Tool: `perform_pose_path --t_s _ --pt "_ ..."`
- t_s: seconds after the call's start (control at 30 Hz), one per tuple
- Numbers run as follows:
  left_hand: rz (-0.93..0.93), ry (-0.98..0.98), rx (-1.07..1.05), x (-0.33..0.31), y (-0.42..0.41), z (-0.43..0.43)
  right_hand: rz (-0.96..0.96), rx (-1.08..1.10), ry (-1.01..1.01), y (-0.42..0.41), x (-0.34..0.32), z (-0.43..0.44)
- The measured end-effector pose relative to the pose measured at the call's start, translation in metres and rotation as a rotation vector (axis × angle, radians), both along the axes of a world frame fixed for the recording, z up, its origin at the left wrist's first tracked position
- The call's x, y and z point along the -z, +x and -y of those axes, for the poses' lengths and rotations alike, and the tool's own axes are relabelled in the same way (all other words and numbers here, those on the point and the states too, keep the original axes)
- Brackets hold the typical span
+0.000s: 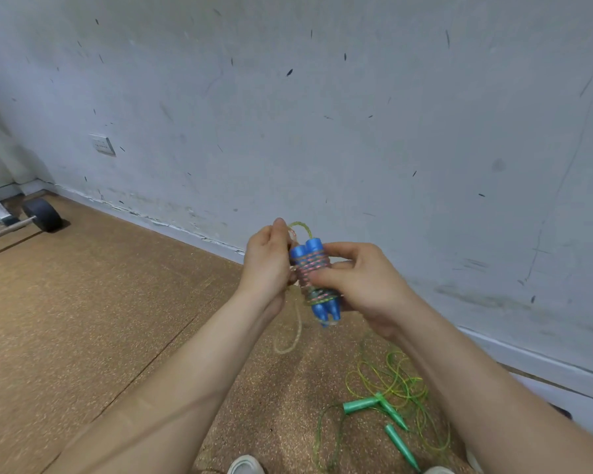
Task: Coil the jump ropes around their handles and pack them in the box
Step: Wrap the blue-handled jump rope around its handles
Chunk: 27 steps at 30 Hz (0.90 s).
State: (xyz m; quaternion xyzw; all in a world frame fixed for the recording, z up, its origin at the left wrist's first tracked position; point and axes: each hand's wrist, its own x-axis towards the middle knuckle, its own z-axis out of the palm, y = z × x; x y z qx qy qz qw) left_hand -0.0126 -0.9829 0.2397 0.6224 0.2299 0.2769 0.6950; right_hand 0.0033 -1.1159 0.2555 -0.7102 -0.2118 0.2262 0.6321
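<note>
the left hand point(267, 265) pinches a loop of braided rope point(310, 266) beside the blue handles point(326, 307), held in mid-air and wound with that rope; the right hand point(360, 282) grips them. a green jump rope point(387, 401) lies loose on the floor point(117, 302).

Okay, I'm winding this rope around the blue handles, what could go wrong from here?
1. The wraps on the blue handles look loose near the bottom; if the right hand eases its grip, they may slip off.
2. The loose tail hanging from the left hand could unwind unless tucked.
3. The green rope lies tangled nearby and might snag it.
</note>
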Motion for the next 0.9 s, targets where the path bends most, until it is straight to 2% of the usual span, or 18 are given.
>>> perform_pose_path --t_s 0.03,0.1,0.17,0.23,0.3,0.33,0.4,0.43,0.47,0.5,0.53,0.6,0.67,0.73,0.8,0.9 --pt "-0.031 0.010 0.034 -0.003 -0.002 -0.010 -0.112 0.004 0.061 0.007 -0.003 0.006" --pt "-0.214 0.204 0.143 -0.008 -0.009 -0.037 -0.267 -0.030 0.160 0.023 -0.008 0.020" --pt "-0.456 0.408 0.377 -0.007 -0.016 -0.054 -0.321 -0.089 0.176 0.032 -0.007 0.029" --pt "-0.596 0.524 0.556 0.000 -0.020 -0.057 -0.337 -0.146 0.140 0.033 -0.004 0.030" --pt "-0.537 0.607 0.559 0.004 -0.019 -0.052 -0.337 -0.183 0.140 0.034 -0.001 0.029" --pt "-0.430 0.554 0.542 0.004 -0.018 -0.048 -0.328 -0.192 0.140 0.035 -0.001 0.029" --pt "-0.228 0.206 0.588 -0.004 -0.016 -0.034 -0.274 -0.186 0.097 0.033 -0.004 0.029" --pt "-0.182 0.022 0.658 -0.007 -0.017 -0.027 -0.230 -0.175 0.058 0.030 -0.006 0.029" --pt "-0.184 -0.081 0.729 -0.009 -0.019 -0.020 -0.180 -0.157 0.013 0.028 -0.006 0.028" --pt "-0.219 -0.092 0.791 -0.010 -0.022 -0.014 -0.114 -0.134 -0.035 0.026 -0.006 0.027" --pt "-0.258 -0.056 0.831 -0.009 -0.024 -0.010 -0.018 -0.106 -0.094 0.025 -0.006 0.027" --pt "-0.298 0.038 0.859 -0.009 -0.029 -0.005 0.309 -0.035 -0.289 0.025 -0.005 0.027" --pt "-0.300 0.157 0.814 -0.012 -0.030 0.004 0.653 0.023 -0.491 0.024 -0.003 0.026" --pt "-0.277 0.223 0.743 -0.014 -0.028 0.016 0.879 0.027 -0.577 0.017 -0.002 0.023" --pt "-0.247 0.144 0.698 -0.015 -0.025 0.023 0.964 0.023 -0.611 0.013 -0.003 0.022" --pt "-0.229 0.027 0.744 -0.016 -0.028 0.020 0.960 0.038 -0.670 0.015 -0.006 0.023"
